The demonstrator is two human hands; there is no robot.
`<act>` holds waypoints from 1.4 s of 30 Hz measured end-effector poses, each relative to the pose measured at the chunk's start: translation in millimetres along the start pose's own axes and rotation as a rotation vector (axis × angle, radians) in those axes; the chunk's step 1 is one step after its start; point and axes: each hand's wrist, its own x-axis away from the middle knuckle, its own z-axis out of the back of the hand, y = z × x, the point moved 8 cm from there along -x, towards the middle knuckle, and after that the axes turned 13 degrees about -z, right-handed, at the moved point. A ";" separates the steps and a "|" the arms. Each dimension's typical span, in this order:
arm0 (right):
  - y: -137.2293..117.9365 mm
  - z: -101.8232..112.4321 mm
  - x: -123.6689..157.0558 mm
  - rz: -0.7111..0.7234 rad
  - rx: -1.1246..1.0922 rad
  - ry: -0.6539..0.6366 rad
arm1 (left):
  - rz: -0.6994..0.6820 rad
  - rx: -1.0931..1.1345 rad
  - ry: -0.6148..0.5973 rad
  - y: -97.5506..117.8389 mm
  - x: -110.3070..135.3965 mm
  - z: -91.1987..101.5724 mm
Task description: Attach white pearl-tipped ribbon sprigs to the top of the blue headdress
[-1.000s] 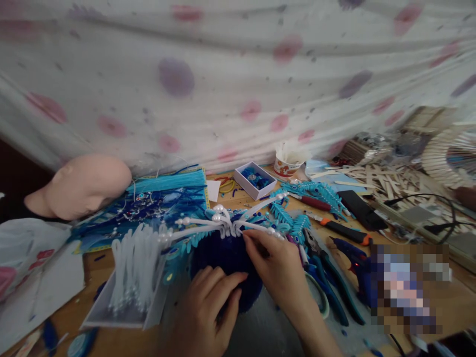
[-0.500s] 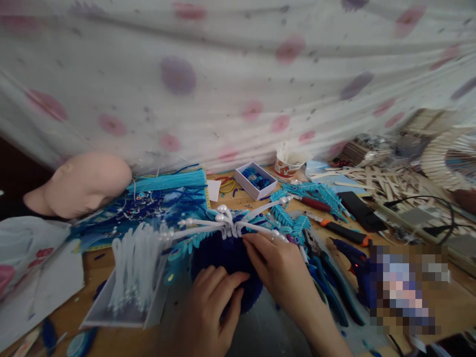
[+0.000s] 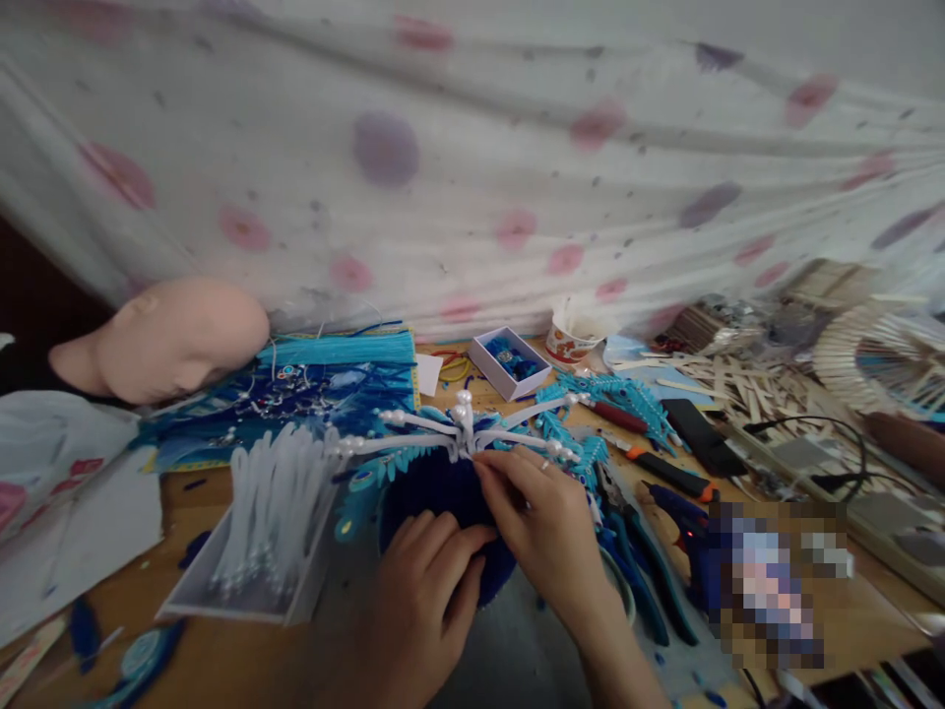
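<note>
I am steadying the dark blue headpiece (image 3: 441,484), just right of the strand tray (image 3: 198,597), with my left hand (image 3: 422,596) spread flat and my right hand (image 3: 540,514) pinching its pearl-tipped sprays (image 3: 464,431), judging the mounting partway done.

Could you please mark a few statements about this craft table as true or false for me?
1. The left hand lies on the dark blue headpiece. True.
2. The right hand holds the blue glue gun. False: its fingertips are at the base of the white pearl-tipped sprigs, and the glue gun lies apart, to the right.
3. The mannequin head stands upright at the right. False: it lies on its side at the left.
4. The small white box holds blue pieces. True.
5. The paper cup stands at the back by the curtain. True.
</note>
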 end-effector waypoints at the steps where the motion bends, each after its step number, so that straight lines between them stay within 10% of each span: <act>1: 0.0 -4.4 -2.0 0.000 0.004 -0.001 | 0.000 -0.009 0.007 0.4 -0.7 0.7; 14: -26.5 -19.7 -4.9 0.208 0.496 -0.152 | 0.023 -0.025 0.002 0.1 2.9 -7.0; 23: 4.4 12.3 4.4 0.018 0.148 0.101 | 0.040 0.005 0.005 -0.7 -0.8 -1.5; 30: 10.1 -5.4 8.5 -0.009 0.173 0.000 | 0.006 -0.017 0.000 -2.3 6.9 -6.7; 37: 1.3 22.4 34.2 -0.011 -0.001 0.147 | -0.037 0.065 0.007 -7.6 9.7 -3.9; 42: 16.4 42.5 58.7 -0.119 -0.066 0.209 | 0.119 0.321 0.183 -9.7 14.1 10.6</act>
